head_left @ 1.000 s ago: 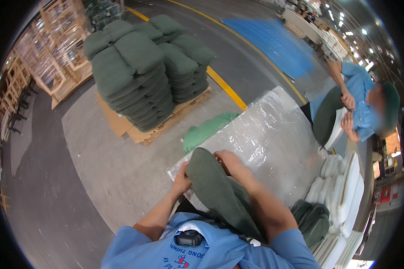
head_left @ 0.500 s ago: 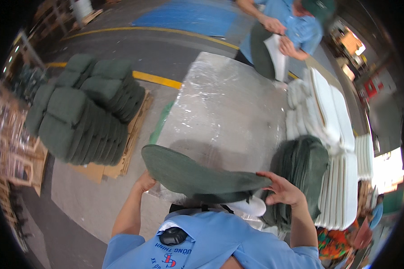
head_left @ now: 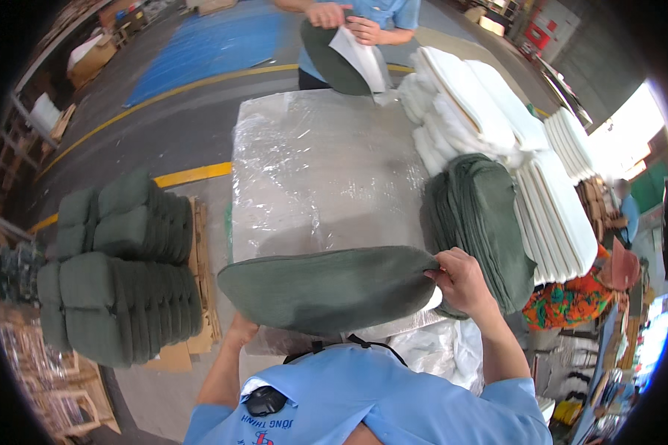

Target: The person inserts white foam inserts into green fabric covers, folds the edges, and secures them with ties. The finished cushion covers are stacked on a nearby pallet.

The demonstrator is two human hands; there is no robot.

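On the left, stacks of dark green cushions (head_left: 159, 300) stand on a wooden pallet (head_left: 202, 248), well apart from the hands. Next comes the left hand (head_left: 243, 329), at the near side of the dark green cushion cover (head_left: 326, 289), under its left end; its fingers are hidden behind the fabric, so I cannot tell whether they grip or only support. The cover lies between the two hands, its long axis running left to right across the body, above the near edge of the film-wrapped table (head_left: 334, 167). On the far side, a co-worker (head_left: 395, 13) holds another green cover (head_left: 332, 65) with a white sheet-like piece (head_left: 358, 59). The right hand (head_left: 464, 282) pinches the held cover's right tip between thumb and fingers. This hand is the nearer one to the pile of green covers (head_left: 490, 230), just beside it, and to the upright white pads (head_left: 560, 215) farther right.
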